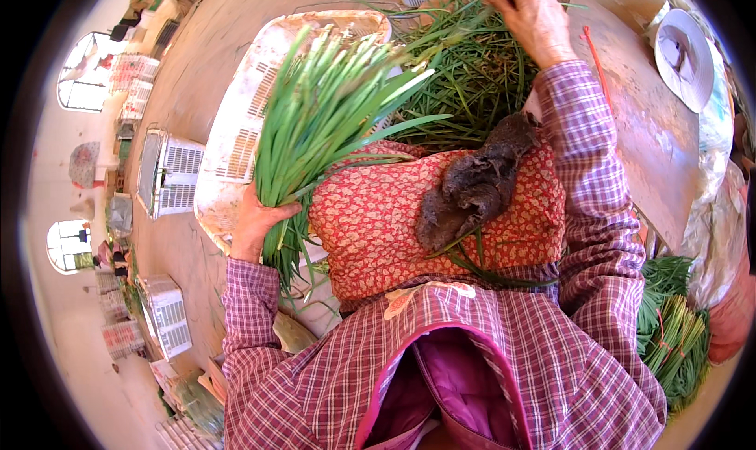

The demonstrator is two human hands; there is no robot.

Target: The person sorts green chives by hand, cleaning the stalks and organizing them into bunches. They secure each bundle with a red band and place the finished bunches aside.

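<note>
My left hand (256, 223) is closed around a thick bunch of chives (323, 127), its pale root ends pointing up and away from me. Beyond my lap lies a loose, tangled heap of chives (472, 80). At the far edge of that heap my right hand (535, 21) is closed, with a few pale chive stems at its fingertips, partly cut off by the picture's edge. A red flowered cloth (370, 222) covers my lap. On it rests a crumpled, dark brown, dirty piece of material (476, 186), with a few green blades beside it.
A dirty white plastic basket (228, 135) stands beyond my left hand. To the right are a worn board (646, 159), a red strip (596, 64) and a pale hat (683, 60). Tied chive bundles (673, 344) lie at lower right. White crates (177, 174) stand on the left floor.
</note>
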